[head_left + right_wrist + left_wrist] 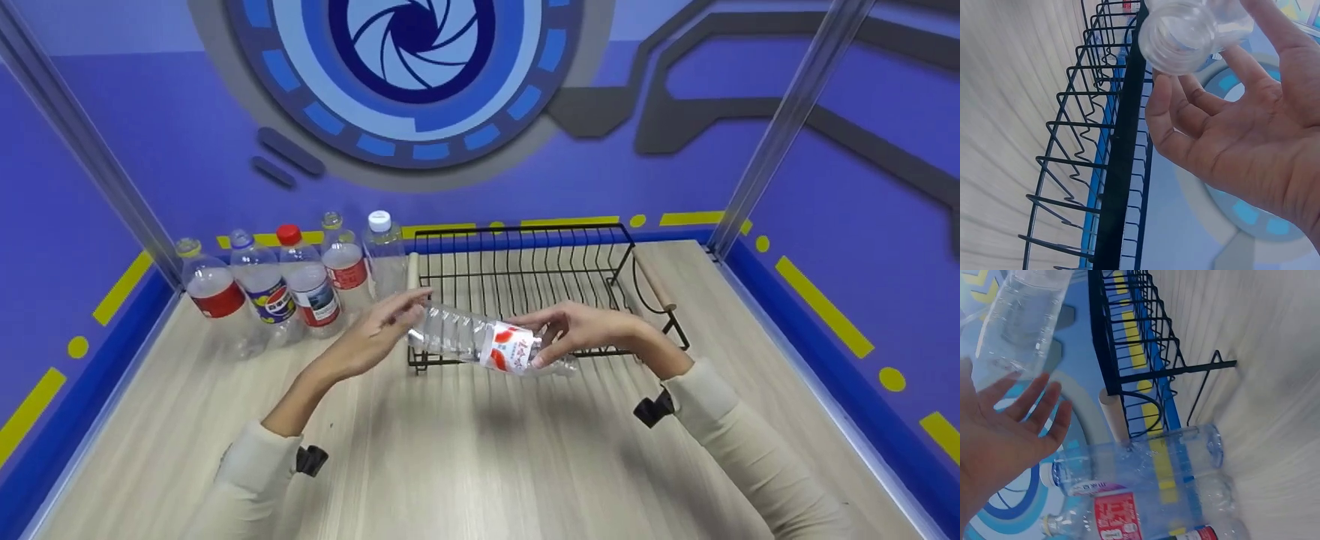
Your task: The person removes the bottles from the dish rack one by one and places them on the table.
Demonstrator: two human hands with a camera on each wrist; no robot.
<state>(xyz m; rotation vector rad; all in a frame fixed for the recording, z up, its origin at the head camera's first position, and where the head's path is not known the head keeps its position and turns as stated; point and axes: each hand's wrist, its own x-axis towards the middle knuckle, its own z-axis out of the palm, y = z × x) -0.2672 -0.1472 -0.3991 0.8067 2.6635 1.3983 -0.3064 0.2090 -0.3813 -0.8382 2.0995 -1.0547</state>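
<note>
A clear, ribbed plastic bottle [457, 334] with a white and red label is held sideways above the front of a black wire rack. My right hand [585, 328] grips it near the label and shoulder, thumb in front. In the right wrist view, the bottle's mouth [1176, 39] looks uncapped, with curled fingers beneath it. At the base end is my left hand [367, 337], its fingers extended against the bottle. The left wrist view shows that hand [1010, 427] with spread, relaxed fingers beside the bottle's base [1024, 323].
The black wire rack [525, 274] with wooden handles [655, 277] stands at the back of the wooden table [465, 465]. Left of it, several empty bottles stand upright, including one with a red cap [289, 235] and one with a white cap [380, 221]. Blue panels [862, 225] enclose the table.
</note>
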